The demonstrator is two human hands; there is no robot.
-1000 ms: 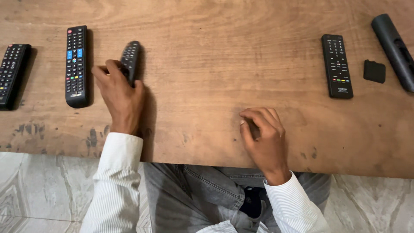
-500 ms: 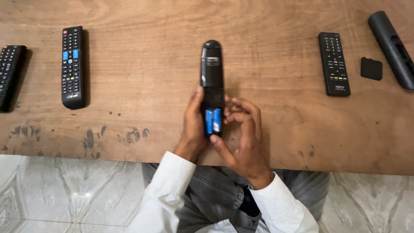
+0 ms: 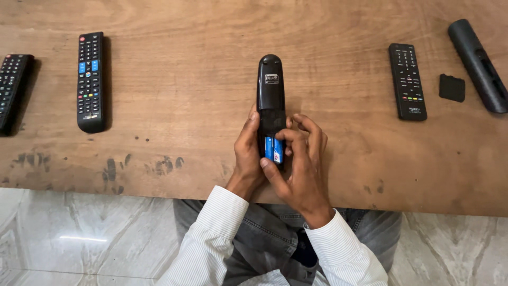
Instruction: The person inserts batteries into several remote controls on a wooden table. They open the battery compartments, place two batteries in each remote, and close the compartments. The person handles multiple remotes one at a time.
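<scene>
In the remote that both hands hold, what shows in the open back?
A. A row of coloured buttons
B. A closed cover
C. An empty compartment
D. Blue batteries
D: the black remote lies back-side up between the left hand and the right hand, and blue batteries show in its open compartment.

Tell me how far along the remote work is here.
Done: the black remote lies back-up, its battery bay uncovered, blue batteries showing. In hand: left hand steadies it, right hand fingers the batteries. Left: a loose black cover lies apart.
</scene>
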